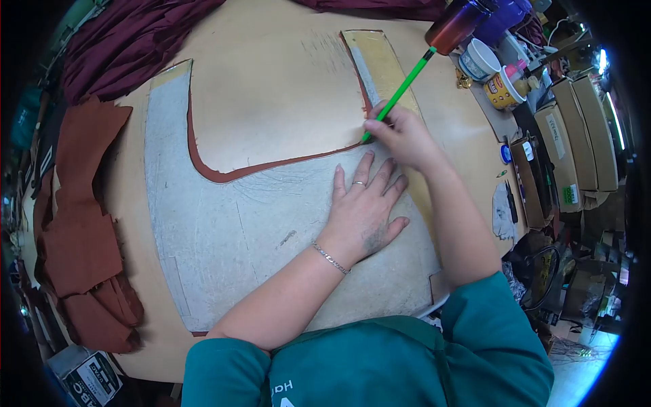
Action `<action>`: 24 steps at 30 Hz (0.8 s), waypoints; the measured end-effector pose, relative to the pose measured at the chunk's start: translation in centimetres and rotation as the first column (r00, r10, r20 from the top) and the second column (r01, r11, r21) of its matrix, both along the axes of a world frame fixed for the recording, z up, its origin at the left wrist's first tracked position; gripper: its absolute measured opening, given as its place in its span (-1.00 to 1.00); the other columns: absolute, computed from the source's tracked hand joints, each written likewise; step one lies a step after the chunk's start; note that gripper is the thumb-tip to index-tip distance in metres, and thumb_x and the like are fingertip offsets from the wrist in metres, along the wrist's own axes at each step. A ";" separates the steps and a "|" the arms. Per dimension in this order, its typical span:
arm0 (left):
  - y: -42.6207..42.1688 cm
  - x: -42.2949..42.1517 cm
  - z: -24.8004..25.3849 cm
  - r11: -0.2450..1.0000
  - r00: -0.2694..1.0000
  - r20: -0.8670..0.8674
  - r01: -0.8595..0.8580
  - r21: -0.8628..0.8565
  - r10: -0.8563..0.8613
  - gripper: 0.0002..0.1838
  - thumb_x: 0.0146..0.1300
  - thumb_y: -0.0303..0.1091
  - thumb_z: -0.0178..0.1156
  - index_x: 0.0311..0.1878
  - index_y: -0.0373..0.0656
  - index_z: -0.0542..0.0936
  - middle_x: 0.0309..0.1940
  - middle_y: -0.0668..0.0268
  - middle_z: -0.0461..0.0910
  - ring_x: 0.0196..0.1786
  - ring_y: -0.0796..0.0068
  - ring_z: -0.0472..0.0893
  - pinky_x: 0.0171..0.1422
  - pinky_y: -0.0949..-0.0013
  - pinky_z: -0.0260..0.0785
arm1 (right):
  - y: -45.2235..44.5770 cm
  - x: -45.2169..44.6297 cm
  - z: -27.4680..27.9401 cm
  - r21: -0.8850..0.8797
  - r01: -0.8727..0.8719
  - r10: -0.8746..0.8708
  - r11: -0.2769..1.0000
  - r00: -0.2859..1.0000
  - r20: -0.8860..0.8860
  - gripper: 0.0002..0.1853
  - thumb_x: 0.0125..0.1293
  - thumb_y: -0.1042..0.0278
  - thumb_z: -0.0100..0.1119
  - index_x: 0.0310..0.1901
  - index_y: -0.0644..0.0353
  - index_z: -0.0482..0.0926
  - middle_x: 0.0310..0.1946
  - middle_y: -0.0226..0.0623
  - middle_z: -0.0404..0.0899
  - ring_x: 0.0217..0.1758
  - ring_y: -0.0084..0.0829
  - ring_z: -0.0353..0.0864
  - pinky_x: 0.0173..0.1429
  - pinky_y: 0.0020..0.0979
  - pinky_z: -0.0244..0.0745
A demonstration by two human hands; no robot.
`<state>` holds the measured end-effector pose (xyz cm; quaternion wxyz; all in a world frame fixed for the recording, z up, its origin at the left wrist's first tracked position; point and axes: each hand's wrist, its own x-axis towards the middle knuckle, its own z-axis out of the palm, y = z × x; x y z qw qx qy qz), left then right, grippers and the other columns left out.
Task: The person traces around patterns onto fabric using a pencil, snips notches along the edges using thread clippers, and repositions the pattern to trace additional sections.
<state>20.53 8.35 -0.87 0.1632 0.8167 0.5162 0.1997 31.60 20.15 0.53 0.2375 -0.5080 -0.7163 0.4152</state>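
Spreading widest, a pale tan table (264, 41) carries a large grey U-shaped template (230, 224), its two prongs pointing away from the person. Left of it lie folded pieces of red-brown material (81, 237), and a narrow strip (271, 167) of similar colour shows along the template's inner edge. The left hand (359, 217) lies palm down on the grey surface just below that edge, fingers fanned apart. The right hand (410, 139), just beyond it at the right corner of the cut-out, pinches a green pencil (405, 87) between thumb and fingers; its lower tip sits just past the fingertips, at the inner edge, too small to tell exactly what it touches. A chain bracelet (331, 259) circles the left wrist, and one left finger wears a ring (359, 183).
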 end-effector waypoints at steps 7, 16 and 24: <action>0.1 -0.2 0.4 0.999 1.000 -0.023 0.010 -0.045 -0.011 -0.38 0.06 0.03 0.12 0.21 0.06 0.32 0.29 0.28 0.13 0.39 0.15 -0.01 0.23 -0.32 -0.08 | 10.0 1.0 1.5 -0.167 -0.186 0.199 0.968 0.978 0.061 -0.81 0.24 0.26 0.12 -0.22 0.18 0.47 -0.41 -0.46 0.53 -0.33 -0.64 0.48 -0.20 -0.57 0.39; 0.3 -0.3 0.5 0.997 1.000 -0.001 0.004 -0.074 -0.004 -0.38 0.05 0.02 0.13 0.20 0.07 0.33 0.29 0.27 0.12 0.40 0.17 -0.03 0.22 -0.34 -0.08 | 23.0 -3.0 -0.5 -0.002 -0.078 0.078 0.997 0.995 0.065 -0.85 0.27 0.23 0.07 -0.22 0.07 0.44 -0.43 -0.52 0.53 -0.35 -0.67 0.52 -0.31 -0.57 0.43; 0.1 -0.2 0.1 0.998 0.999 0.039 -0.019 -0.057 0.021 -0.40 0.06 0.01 0.13 0.20 0.07 0.33 0.29 0.28 0.14 0.40 0.19 -0.04 0.24 -0.31 -0.11 | 15.6 -2.7 -1.1 -0.007 0.208 -0.191 0.978 0.883 -0.429 -0.74 0.24 0.23 0.11 -0.24 0.30 0.46 -0.37 -0.30 0.54 -0.37 -0.55 0.54 -0.36 -0.58 0.47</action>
